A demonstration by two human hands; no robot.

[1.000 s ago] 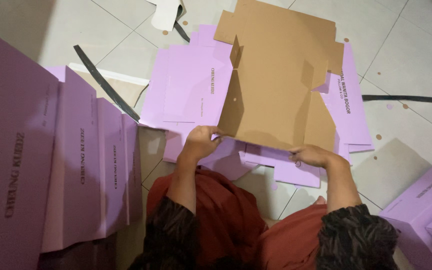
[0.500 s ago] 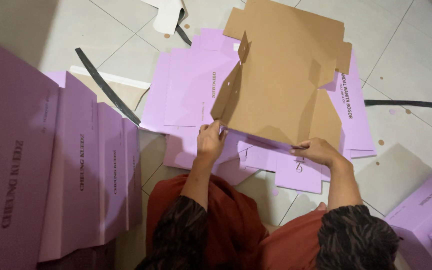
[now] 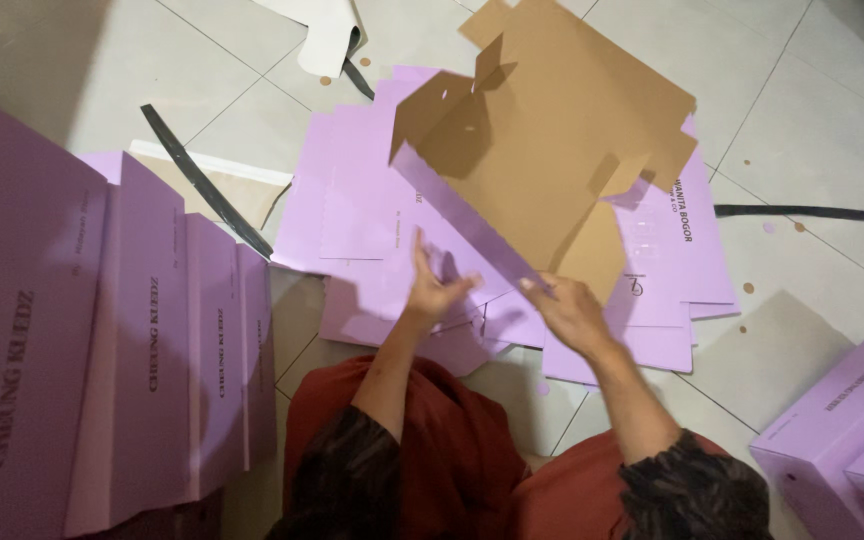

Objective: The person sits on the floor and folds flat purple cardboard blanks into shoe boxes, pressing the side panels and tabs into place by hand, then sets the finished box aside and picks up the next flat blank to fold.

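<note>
Pale tiled floor [image 3: 812, 130], dim light

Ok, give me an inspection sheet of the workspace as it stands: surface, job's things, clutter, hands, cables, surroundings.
Surface: pale tiled floor, person seated on it.
Job's things: brown-backed die-cut cardboard box blank with lilac face, raised and tilted; stack of flat lilac box blanks beneath it.
Clutter: black strips and, white card scrap, small brown punch-out dots on the tiles.
Hands: right hand at the blank's lower edge, grip blurred; left hand open, fingers spread, just off the blank.
Cables: nothing seen.
Surroundings: row of folded lilac boxes at left; assembled lilac boxes at lower right.
</note>
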